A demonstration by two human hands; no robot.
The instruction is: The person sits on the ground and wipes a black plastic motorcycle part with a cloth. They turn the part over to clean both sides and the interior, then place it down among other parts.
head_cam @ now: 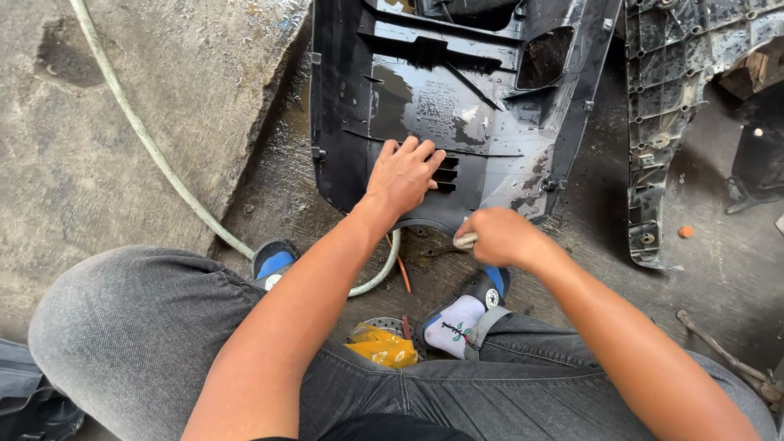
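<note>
Panel (457,106): wet black plastic, stiff, likely slippery; your left hand (402,175) presses flat, fingers spread, right hand (500,237) fisted around a pale handle (465,240).

Grey jeans (147,327), white sock (454,325), black-blue sandals (483,287)

Left hand (402,175) flat on wet black panel (425,106), right hand (500,237) gripping pale handle (465,240)

floor: wet grimy concrete (719,269) | left: raised slab (90,122) | daylight
</note>
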